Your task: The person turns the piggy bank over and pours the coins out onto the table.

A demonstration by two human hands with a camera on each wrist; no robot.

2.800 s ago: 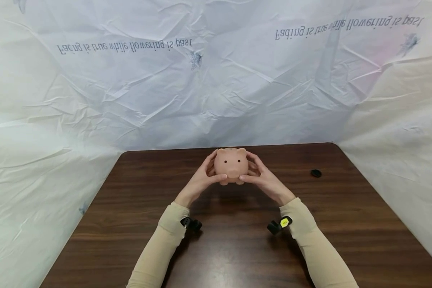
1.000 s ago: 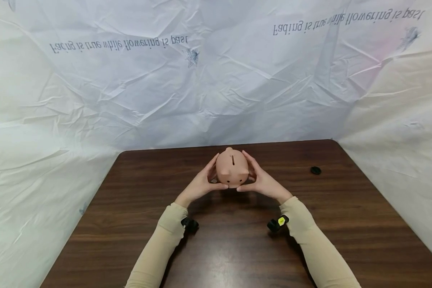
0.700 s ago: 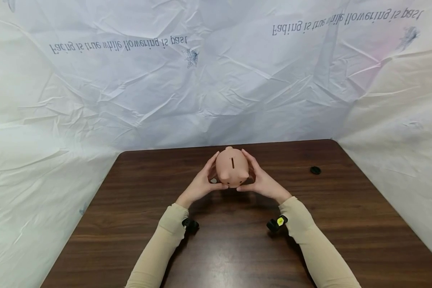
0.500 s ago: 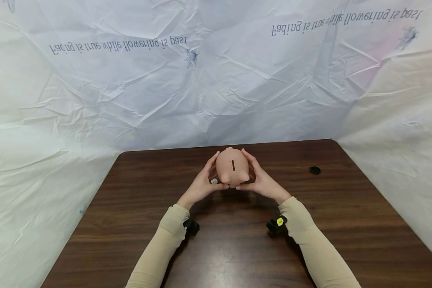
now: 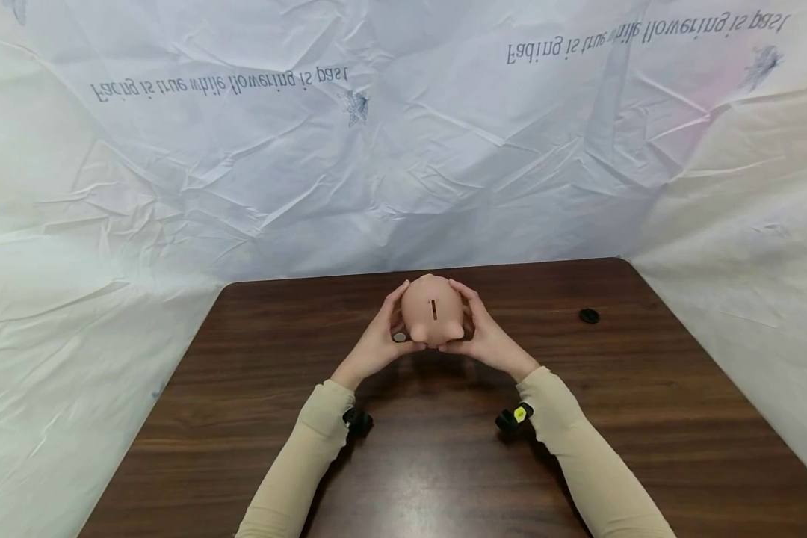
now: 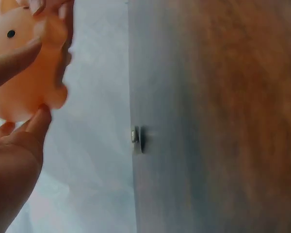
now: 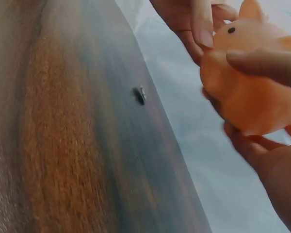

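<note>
Between both hands is a pink piggy bank (image 5: 418, 308), its back with the coin slot (image 5: 433, 309) turned to the head camera and its face tipped down. My left hand (image 5: 373, 344) grips its left side, thumb in front and fingers behind. On the other side my right hand (image 5: 492, 342) holds it the same way. Both wrist views show the piggy bank (image 6: 19, 80) raised above the table, with the thumbs by its snout and fingers under its body. A small whitish disc (image 5: 400, 338), like a coin, shows in the gap of my left hand.
A black round disc (image 5: 589, 316) lies on the dark wooden table (image 5: 276, 403) at the far right. Wrinkled white sheeting (image 5: 390, 172) hangs behind the table and on both sides. Each wrist wears a small black camera.
The piggy bank has tipped forward: its face showed first, now its slotted back does. The whitish disc has come into sight by my left hand. Both hands keep their hold.
</note>
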